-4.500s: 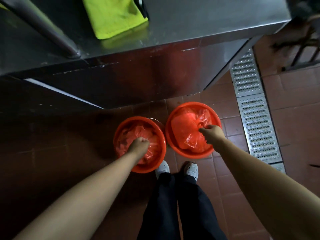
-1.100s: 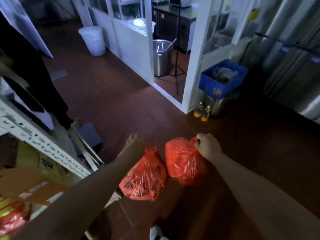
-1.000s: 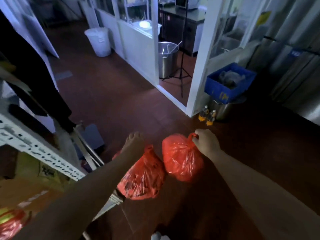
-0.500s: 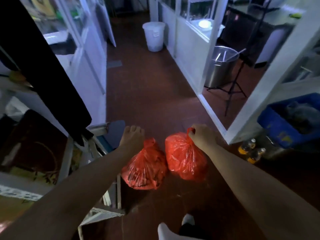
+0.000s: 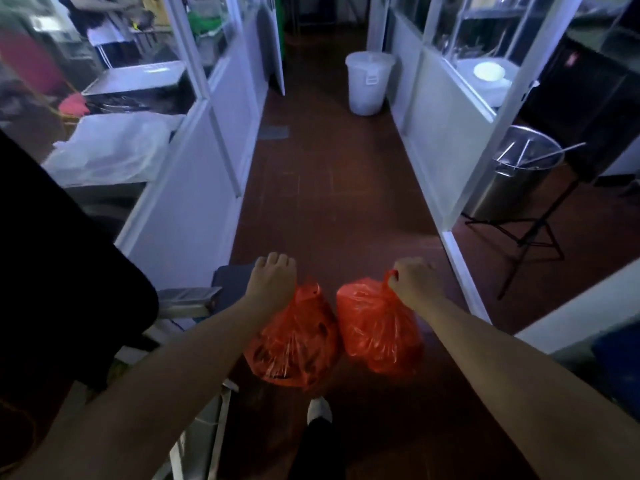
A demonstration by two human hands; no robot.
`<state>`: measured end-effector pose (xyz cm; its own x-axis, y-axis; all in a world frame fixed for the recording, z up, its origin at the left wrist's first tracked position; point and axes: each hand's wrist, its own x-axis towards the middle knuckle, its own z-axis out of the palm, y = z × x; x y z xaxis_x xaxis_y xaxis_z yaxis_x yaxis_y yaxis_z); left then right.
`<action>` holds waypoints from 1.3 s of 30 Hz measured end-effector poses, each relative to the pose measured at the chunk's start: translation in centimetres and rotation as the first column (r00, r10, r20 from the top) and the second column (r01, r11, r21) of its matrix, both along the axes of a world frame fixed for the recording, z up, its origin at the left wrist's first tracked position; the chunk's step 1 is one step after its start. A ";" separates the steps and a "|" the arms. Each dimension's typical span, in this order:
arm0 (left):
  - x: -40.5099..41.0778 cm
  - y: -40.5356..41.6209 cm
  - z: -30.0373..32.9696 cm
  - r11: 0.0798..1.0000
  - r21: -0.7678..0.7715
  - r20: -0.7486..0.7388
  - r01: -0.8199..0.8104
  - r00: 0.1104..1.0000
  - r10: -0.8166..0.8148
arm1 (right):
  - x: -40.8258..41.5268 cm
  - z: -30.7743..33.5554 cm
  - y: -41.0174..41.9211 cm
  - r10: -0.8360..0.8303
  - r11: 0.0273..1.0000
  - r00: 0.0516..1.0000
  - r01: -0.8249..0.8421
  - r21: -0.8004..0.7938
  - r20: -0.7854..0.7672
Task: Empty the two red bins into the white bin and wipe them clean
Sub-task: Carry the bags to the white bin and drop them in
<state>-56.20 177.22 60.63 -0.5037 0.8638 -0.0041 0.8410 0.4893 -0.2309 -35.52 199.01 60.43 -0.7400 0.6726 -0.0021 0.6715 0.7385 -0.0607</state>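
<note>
Though bag contents blur, hands (image 5: 273, 278) (image 5: 414, 280) grip seemingly knotted red bags (image 5: 294, 337).

Dim, bluish light — blurred upper left corner, wide-angle bowing at edges.

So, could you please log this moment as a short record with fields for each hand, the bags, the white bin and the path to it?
left hand: left hand grips the top of the left red bag
right hand: right hand grips the neck of the right red bag
bags: both hang clear of the floor, side by side
white bin: white bin stands lidded at the far end of the corridor, by the right partition
path: red tiled floor between white partitions
nearby: steel pot behind the right partition
</note>
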 end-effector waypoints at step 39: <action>-58.7 66.4 0.5 0.986 0.032 0.073 -0.162 0.985 0.159 | -60.3 -0.4 69.8 0.101 0.990 0.991 -0.109 -0.086 -0.087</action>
<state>-114.91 243.57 61.17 -0.6357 0.7719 -0.0128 0.7640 0.6267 -0.1534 -95.82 268.79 60.01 -0.8067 0.5910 0.0041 0.5805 0.7936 -0.1823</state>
